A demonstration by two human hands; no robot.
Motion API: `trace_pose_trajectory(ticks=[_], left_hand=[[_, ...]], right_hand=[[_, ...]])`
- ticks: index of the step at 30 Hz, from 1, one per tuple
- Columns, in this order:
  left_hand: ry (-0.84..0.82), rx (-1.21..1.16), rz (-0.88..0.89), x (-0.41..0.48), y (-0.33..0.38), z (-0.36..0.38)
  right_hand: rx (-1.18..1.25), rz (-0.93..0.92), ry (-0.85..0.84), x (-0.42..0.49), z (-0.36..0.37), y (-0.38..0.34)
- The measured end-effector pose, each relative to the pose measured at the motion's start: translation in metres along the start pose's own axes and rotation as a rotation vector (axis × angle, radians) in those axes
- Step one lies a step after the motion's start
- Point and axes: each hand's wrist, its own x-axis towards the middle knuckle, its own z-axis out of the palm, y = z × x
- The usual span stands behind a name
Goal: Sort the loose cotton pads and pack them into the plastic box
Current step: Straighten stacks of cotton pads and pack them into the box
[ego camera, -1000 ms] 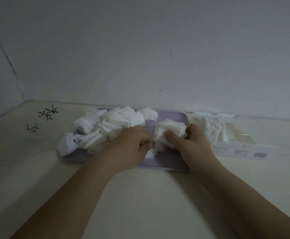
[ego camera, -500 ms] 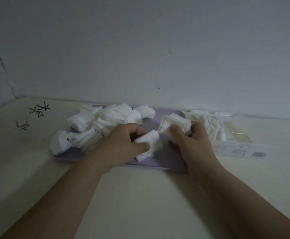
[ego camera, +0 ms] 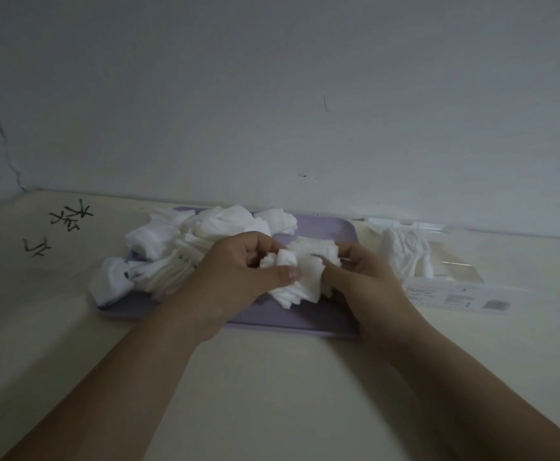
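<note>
Cotton pads (ego camera: 302, 282) in a bunch are clamped between the left hand (ego camera: 238, 271) and right hand (ego camera: 366, 281), both pinching them above the purple tray (ego camera: 322, 227). At ten o'clock of the bunch a loose pile (ego camera: 185, 247) lies on the tray; at three o'clock the plastic box (ego camera: 455, 297), some pads inside, stands on the desk (ego camera: 272, 377)

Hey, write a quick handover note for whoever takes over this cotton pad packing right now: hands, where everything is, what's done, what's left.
Hands: left hand and right hand both grip one bundle of cotton pads above the purple tray.
Things: loose pile lies on the tray's left part; plastic box sits right of the tray.
Done: some packed pads are in the box.
Left: square up the bundle, box it, then sort the pile.
</note>
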Motion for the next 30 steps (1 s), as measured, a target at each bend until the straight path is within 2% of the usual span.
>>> trace_pose_trajectory(ticks=[3,6,9,15,18,20,22,23,24,27,30], left_hand=[[0.031,0.011,-0.006,0.000,0.001,0.001],[0.055,0.005,-0.014,-0.001,0.003,0.005],[0.078,-0.012,-0.019,-0.001,0.000,0.009],[-0.048,-0.129,-0.070,-0.001,0.000,0.004],[0.068,-0.113,-0.029,0.004,0.001,-0.006],[0.116,-0.247,-0.005,0.007,0.006,-0.011],[0.050,-0.485,0.024,0.007,0.011,-0.010],[0.007,-0.533,0.042,0.005,0.013,-0.006],[-0.018,-0.485,0.065,0.003,0.015,-0.002],[0.035,-0.117,0.097,0.000,0.007,0.008],[0.118,-0.032,0.077,0.001,0.001,0.008]], right_hand=[[0.082,0.041,-0.060,-0.002,0.000,-0.007],[0.069,0.008,-0.117,-0.008,0.000,-0.012],[0.052,-0.041,-0.055,-0.009,0.002,-0.011],[0.094,-0.028,0.093,-0.004,0.000,0.000],[0.069,-0.028,0.198,0.000,0.001,0.004],[0.074,-0.037,0.229,0.001,0.003,0.004],[0.056,-0.030,0.234,0.001,0.002,0.005],[0.044,-0.024,0.216,0.002,0.002,0.005],[0.038,-0.023,0.186,0.001,0.001,0.004],[0.053,-0.004,0.080,-0.002,0.001,0.002],[0.063,0.004,0.030,-0.004,0.000,-0.002]])
